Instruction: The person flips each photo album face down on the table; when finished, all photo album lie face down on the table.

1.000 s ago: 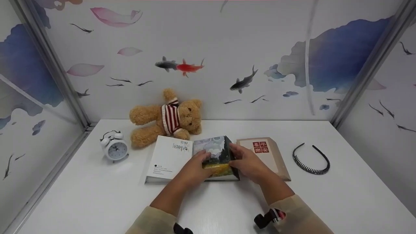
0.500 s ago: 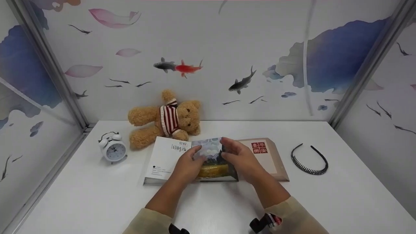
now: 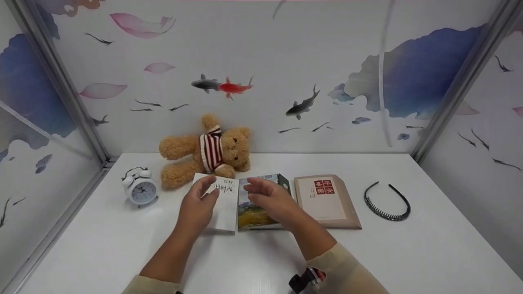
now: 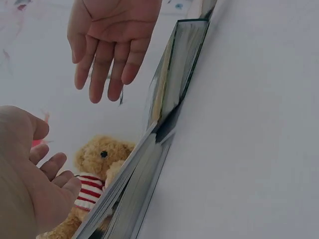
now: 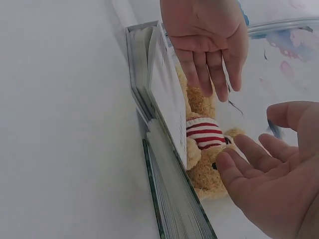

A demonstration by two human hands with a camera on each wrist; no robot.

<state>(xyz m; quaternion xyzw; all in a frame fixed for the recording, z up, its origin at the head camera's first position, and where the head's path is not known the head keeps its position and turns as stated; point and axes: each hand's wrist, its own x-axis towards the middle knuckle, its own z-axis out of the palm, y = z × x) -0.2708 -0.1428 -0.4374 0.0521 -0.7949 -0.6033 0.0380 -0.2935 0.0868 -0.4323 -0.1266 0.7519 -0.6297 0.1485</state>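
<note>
My left hand (image 3: 197,208) hovers over the left part of a white-covered book (image 3: 226,212) that lies on the table. My right hand (image 3: 274,201) is raised above a book with a painted landscape cover (image 3: 254,214). The two books lie side by side, their inner edges meeting. Neither hand holds anything; in the left wrist view the fingers of the right hand (image 4: 117,45) hang straight down, apart from the books. In the right wrist view the right hand (image 5: 279,174) has loosely bent fingers, and page edges of the painted book (image 5: 174,199) show.
A tan-covered book (image 3: 322,208) with red squares lies just right of the painted one, and a black toothed headband (image 3: 386,213) farther right. Behind the books a teddy bear (image 3: 212,149) lies on its side. At left stands a white alarm clock (image 3: 141,190).
Both hands have let go of the painted book and come up, moving left; the left hand is now above the white book. The books have stayed roughly in place.
</note>
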